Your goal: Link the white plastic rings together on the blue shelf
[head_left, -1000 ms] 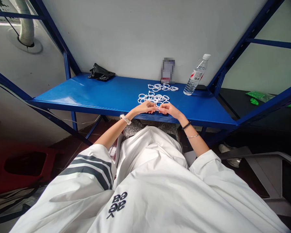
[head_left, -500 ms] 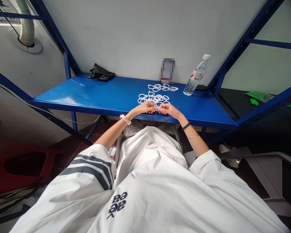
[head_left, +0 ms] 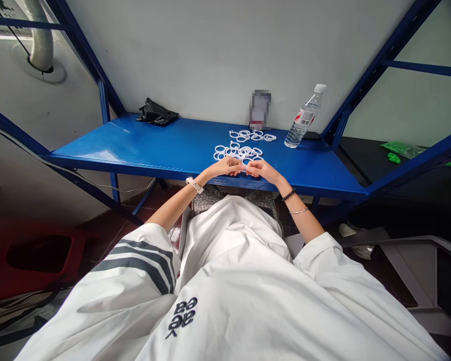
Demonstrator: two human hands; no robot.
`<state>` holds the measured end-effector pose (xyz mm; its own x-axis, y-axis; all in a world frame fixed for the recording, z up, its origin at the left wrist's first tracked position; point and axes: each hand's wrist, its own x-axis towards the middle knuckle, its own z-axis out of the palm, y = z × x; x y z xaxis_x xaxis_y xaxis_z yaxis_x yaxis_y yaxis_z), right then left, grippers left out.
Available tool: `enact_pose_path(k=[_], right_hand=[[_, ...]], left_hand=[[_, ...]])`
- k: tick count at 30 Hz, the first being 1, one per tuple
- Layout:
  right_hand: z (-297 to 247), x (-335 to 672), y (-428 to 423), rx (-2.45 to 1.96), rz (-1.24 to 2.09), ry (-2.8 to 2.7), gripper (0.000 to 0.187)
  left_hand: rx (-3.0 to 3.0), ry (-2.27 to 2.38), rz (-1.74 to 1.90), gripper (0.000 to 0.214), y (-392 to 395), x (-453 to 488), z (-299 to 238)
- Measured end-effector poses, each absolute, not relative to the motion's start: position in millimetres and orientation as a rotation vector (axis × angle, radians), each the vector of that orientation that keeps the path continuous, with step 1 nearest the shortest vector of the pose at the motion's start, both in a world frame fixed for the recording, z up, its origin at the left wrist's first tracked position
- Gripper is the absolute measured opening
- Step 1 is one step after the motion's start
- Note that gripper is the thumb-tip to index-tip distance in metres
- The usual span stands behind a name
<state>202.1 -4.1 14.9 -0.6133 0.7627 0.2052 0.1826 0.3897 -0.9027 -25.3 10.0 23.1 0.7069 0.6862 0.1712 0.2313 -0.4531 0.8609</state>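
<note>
We pinch one white ring [head_left: 245, 169] between the fingertips of both hands, the left hand [head_left: 227, 166] and right hand [head_left: 262, 170] closed narrow on it and meeting just over the near edge of the shelf [head_left: 154, 145]. To work it well, we judge, we should grip close in from both sides with wrists low, so it cannot spring off that edge at 6 o'clock. From our hands, the loose rings [head_left: 237, 151] lie just beyond at 12, the bottle [head_left: 304, 120] stands at 2, the bag [head_left: 156, 113] sits well off at 10, and our widest room to move lies toward 9.

The left hand [head_left: 227, 166] and right hand [head_left: 262, 170] pinch a white ring [head_left: 245, 169].
</note>
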Motion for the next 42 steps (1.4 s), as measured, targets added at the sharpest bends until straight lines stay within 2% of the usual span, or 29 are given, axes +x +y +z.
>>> enact_pose_path(k=[42], right_hand=[[14.3,205.9,-5.5,-0.801,1.180,-2.060,0.049]], left_hand=[[2.070,0.713,0.653,0.062,10.8,-24.2,20.6]])
